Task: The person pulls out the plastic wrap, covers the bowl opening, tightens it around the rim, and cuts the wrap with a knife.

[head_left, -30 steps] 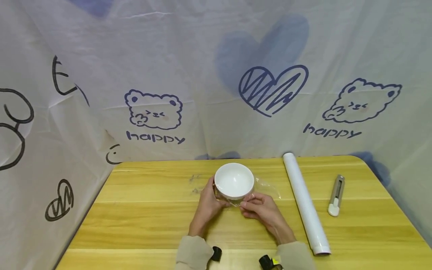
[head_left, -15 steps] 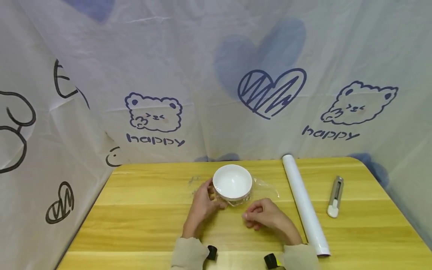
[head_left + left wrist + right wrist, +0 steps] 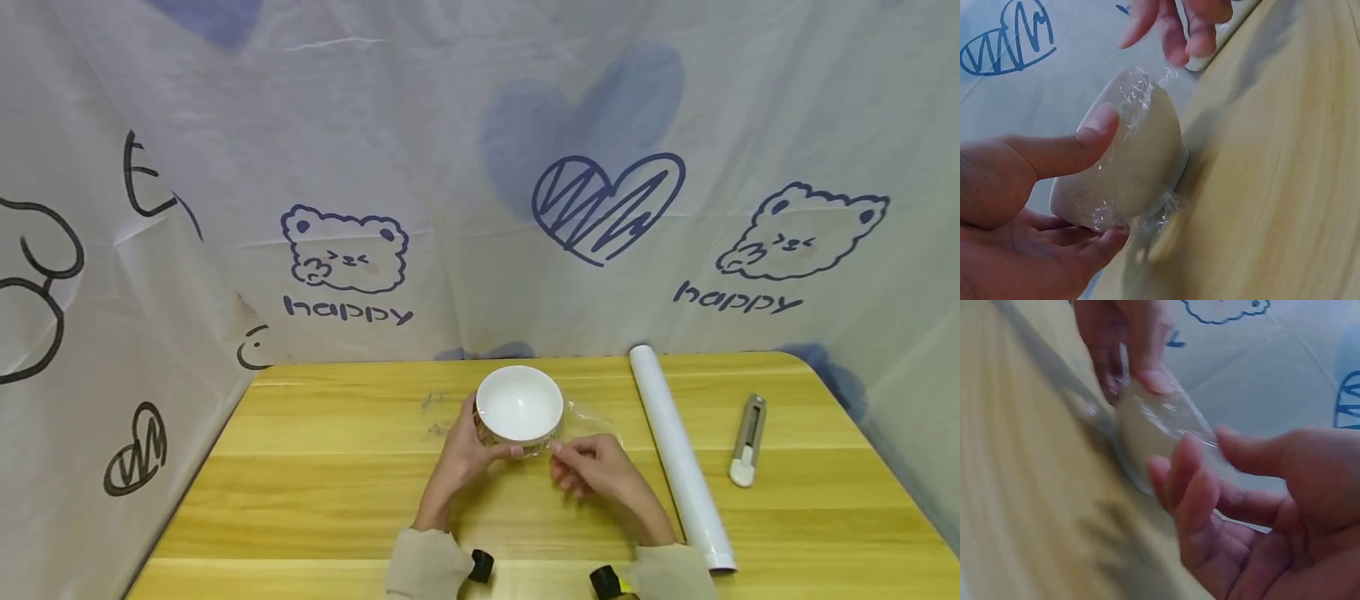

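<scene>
A white bowl (image 3: 520, 404) stands upright on the wooden table. Clear plastic film (image 3: 1138, 94) clings in wrinkles to its outer side, and a loose, see-through stretch lies to its right in the head view. My left hand (image 3: 467, 450) holds the bowl from the left, thumb against the near wall and fingers around the side. Close to the bowl's front right is my right hand (image 3: 598, 468), fingers loosely bent. In the left wrist view its fingertips hang apart from the wall, and nothing is visible between them.
To the right of my right hand lies a long white roll (image 3: 678, 458). Farther right there is a grey utility knife (image 3: 748, 442) with a white end. A printed cloth (image 3: 480, 275) hangs behind the wooden table (image 3: 315, 475).
My right hand lets go of the film at the bowl's front, draws back toward me, then comes closer again. My left hand shifts slightly, its thumb now pressed on the near wall.
</scene>
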A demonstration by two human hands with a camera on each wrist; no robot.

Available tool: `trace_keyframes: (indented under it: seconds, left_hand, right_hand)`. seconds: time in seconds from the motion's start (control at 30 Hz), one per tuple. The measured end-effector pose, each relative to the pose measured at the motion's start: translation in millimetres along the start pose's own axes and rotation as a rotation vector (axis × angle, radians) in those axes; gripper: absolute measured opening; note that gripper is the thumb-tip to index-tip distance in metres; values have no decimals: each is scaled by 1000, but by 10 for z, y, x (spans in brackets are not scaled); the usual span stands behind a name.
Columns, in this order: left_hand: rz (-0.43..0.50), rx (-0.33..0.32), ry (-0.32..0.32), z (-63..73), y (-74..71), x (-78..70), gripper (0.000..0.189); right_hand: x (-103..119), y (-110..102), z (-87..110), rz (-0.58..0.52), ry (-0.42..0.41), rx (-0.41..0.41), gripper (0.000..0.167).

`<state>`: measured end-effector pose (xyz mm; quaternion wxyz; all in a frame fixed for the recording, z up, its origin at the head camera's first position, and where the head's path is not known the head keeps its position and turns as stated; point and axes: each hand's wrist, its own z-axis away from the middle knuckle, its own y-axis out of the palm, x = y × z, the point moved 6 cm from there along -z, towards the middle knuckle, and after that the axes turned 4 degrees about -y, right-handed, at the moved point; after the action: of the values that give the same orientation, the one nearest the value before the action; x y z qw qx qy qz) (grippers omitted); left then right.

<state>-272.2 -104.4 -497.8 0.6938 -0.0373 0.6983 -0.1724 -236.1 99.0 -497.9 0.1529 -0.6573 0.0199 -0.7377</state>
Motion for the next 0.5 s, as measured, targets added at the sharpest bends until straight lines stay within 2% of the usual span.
trace_keyframes:
  seconds: [0.07,0.2,0.37,0.5]
  left_hand:
    - [25,-21,-7,-5,2,36,101]
    - [86,-64,-32,-18,-17,82,97]
    - [139,-104,-29,-38,-53,79,93]
    - [139,-67,-13,-60,-64,55,93]
  right_hand:
    - [-46,78,-12,-100,19,39,38]
    - [-69,116,-42,-199,1,13,31]
    - [-78,65,-49,-158,0,20,26]
    - [-93,118,-96,-147,-37,40,27]
